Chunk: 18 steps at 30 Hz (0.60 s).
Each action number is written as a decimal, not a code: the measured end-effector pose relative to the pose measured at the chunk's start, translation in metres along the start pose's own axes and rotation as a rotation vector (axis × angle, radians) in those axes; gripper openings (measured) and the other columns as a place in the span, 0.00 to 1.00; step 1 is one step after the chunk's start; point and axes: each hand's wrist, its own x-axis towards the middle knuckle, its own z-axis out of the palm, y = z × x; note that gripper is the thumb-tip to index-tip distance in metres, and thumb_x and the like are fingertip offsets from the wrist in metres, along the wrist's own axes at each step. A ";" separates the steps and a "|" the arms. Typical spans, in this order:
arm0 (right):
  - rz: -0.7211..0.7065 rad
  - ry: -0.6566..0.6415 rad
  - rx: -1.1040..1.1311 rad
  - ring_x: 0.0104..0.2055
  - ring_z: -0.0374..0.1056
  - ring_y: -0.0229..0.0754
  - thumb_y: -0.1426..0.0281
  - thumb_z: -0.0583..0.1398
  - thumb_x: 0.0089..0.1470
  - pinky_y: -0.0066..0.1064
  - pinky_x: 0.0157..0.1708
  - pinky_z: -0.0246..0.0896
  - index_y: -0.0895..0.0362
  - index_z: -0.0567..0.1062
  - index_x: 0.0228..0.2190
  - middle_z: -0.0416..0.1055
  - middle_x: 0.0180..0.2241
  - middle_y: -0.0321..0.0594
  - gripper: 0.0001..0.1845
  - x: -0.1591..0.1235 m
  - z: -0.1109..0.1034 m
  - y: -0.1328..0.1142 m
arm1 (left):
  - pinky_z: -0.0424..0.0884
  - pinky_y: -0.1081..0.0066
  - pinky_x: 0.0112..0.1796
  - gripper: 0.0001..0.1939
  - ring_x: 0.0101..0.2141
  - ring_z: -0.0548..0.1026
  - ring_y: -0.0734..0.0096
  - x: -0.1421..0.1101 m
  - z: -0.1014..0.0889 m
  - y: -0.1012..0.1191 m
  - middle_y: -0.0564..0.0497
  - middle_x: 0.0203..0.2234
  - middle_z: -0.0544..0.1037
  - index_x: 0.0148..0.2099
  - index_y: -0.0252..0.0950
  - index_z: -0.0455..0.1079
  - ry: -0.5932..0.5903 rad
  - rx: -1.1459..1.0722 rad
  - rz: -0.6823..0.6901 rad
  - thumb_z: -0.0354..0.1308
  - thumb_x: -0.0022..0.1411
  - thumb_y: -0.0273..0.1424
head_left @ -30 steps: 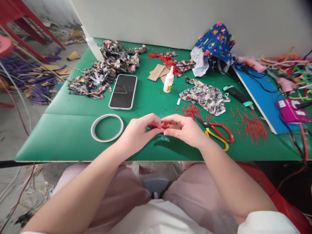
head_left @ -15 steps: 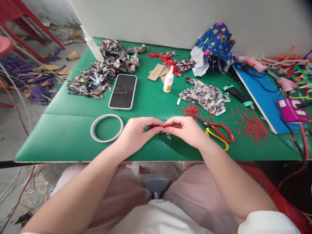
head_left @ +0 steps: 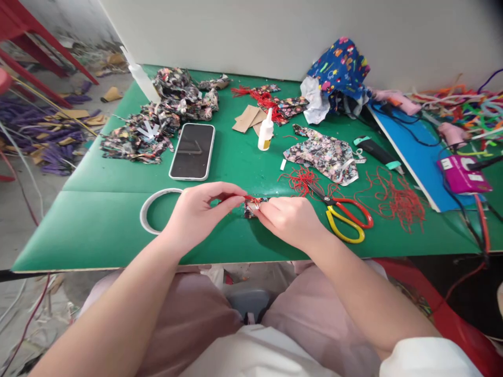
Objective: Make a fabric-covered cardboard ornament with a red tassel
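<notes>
Close to the table's front edge, my two hands meet over a small dark floral fabric piece [head_left: 251, 210] with a pale patch. My left hand [head_left: 206, 212] pinches red threads [head_left: 253, 199] at the piece's upper left. With closed fingers my right hand [head_left: 293, 219] grips the piece's right side; its fingertips partly cover it. Scissors [head_left: 346, 212] with one red and one yellow handle lie just right of my right hand. Behind them is a tangle of red threads [head_left: 301, 180]. A white tape ring [head_left: 147, 212] lies left of my left hand, which partly covers it.
A phone [head_left: 193, 152], a small white glue bottle [head_left: 266, 132] and brown card pieces [head_left: 248, 119] lie farther back. Floral cloth [head_left: 324, 154] and a black cutter [head_left: 377, 151] are at right, beside a blue board [head_left: 408, 157]. A fabric heap [head_left: 157, 120] fills the back left.
My hands have drawn slightly apart and the right one has turned over more, so the fabric piece now shows between them. The whole view has shifted slightly.
</notes>
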 end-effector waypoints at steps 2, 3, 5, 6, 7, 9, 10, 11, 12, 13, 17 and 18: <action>-0.026 0.020 -0.026 0.24 0.62 0.35 0.67 0.48 0.59 0.32 0.23 0.43 0.57 0.72 0.26 0.69 0.21 0.38 0.17 -0.001 -0.001 -0.001 | 0.69 0.73 0.35 0.09 0.31 0.74 0.69 -0.001 -0.001 0.000 0.54 0.30 0.78 0.35 0.42 0.75 -0.010 0.010 0.012 0.57 0.54 0.38; -0.036 0.028 -0.036 0.24 0.62 0.35 0.67 0.48 0.59 0.32 0.24 0.44 0.57 0.72 0.26 0.69 0.21 0.38 0.17 -0.001 -0.001 -0.001 | 0.68 0.73 0.35 0.08 0.31 0.74 0.69 -0.001 -0.002 0.000 0.55 0.30 0.78 0.35 0.43 0.75 -0.013 0.012 0.014 0.57 0.53 0.38; -0.049 0.036 -0.050 0.24 0.62 0.36 0.67 0.48 0.59 0.32 0.24 0.45 0.57 0.72 0.26 0.68 0.21 0.38 0.17 -0.002 -0.002 -0.002 | 0.68 0.74 0.35 0.08 0.31 0.74 0.69 -0.001 -0.003 -0.001 0.55 0.30 0.78 0.34 0.43 0.75 -0.012 0.014 0.020 0.58 0.53 0.38; -0.054 0.042 -0.055 0.24 0.62 0.36 0.67 0.48 0.58 0.32 0.24 0.45 0.58 0.72 0.26 0.68 0.21 0.38 0.16 -0.002 -0.003 -0.002 | 0.68 0.74 0.35 0.08 0.31 0.74 0.70 -0.001 -0.003 -0.001 0.55 0.30 0.78 0.34 0.43 0.75 -0.009 0.015 0.023 0.58 0.53 0.38; -0.059 0.049 -0.061 0.24 0.61 0.36 0.67 0.48 0.58 0.32 0.24 0.45 0.58 0.72 0.25 0.68 0.20 0.38 0.17 -0.002 -0.003 -0.002 | 0.68 0.74 0.34 0.07 0.31 0.73 0.70 0.000 -0.004 -0.001 0.56 0.30 0.78 0.34 0.43 0.74 -0.004 0.016 0.025 0.58 0.53 0.38; -0.076 0.066 -0.062 0.24 0.60 0.36 0.66 0.49 0.58 0.32 0.24 0.45 0.57 0.71 0.23 0.67 0.20 0.38 0.17 -0.001 -0.005 -0.002 | 0.67 0.74 0.33 0.07 0.31 0.73 0.71 0.000 -0.004 -0.002 0.56 0.30 0.78 0.34 0.43 0.74 0.009 0.018 0.020 0.58 0.54 0.37; -0.095 0.076 -0.055 0.25 0.60 0.37 0.65 0.50 0.58 0.32 0.24 0.45 0.57 0.70 0.22 0.67 0.20 0.38 0.17 -0.001 -0.006 -0.002 | 0.67 0.74 0.33 0.07 0.31 0.73 0.71 0.000 -0.004 -0.002 0.55 0.30 0.78 0.34 0.43 0.74 0.019 0.015 0.014 0.58 0.54 0.37; -0.118 0.084 -0.045 0.26 0.60 0.37 0.64 0.50 0.57 0.32 0.25 0.46 0.57 0.70 0.22 0.67 0.21 0.38 0.17 -0.001 -0.007 -0.002 | 0.67 0.74 0.33 0.07 0.31 0.73 0.71 0.000 -0.004 -0.003 0.55 0.30 0.78 0.35 0.42 0.74 0.031 0.011 0.007 0.57 0.54 0.37; -0.146 0.091 -0.032 0.28 0.60 0.38 0.62 0.51 0.57 0.32 0.25 0.47 0.56 0.70 0.21 0.68 0.21 0.39 0.18 -0.001 -0.008 -0.002 | 0.67 0.73 0.33 0.08 0.32 0.73 0.71 0.000 -0.003 -0.003 0.55 0.31 0.78 0.35 0.42 0.74 0.045 0.007 -0.002 0.57 0.54 0.37; -0.174 0.098 -0.017 0.30 0.61 0.39 0.60 0.52 0.56 0.32 0.26 0.48 0.56 0.71 0.21 0.69 0.23 0.39 0.18 -0.001 -0.009 -0.002 | 0.67 0.73 0.33 0.08 0.32 0.73 0.70 0.000 -0.003 -0.004 0.54 0.31 0.78 0.35 0.42 0.74 0.057 0.003 -0.012 0.57 0.54 0.37; -0.234 0.144 0.086 0.35 0.63 0.43 0.57 0.54 0.53 0.34 0.31 0.53 0.56 0.73 0.24 0.72 0.26 0.40 0.17 -0.004 -0.010 -0.002 | 0.68 0.72 0.34 0.08 0.32 0.73 0.69 0.001 -0.002 -0.005 0.53 0.31 0.78 0.36 0.41 0.74 0.060 -0.031 -0.039 0.58 0.54 0.36; -0.214 0.170 0.139 0.35 0.64 0.42 0.58 0.54 0.54 0.34 0.32 0.55 0.56 0.73 0.26 0.72 0.26 0.40 0.16 -0.004 -0.010 -0.002 | 0.68 0.72 0.35 0.08 0.32 0.73 0.69 0.002 -0.002 -0.005 0.53 0.31 0.78 0.36 0.40 0.74 0.056 -0.047 -0.040 0.58 0.54 0.36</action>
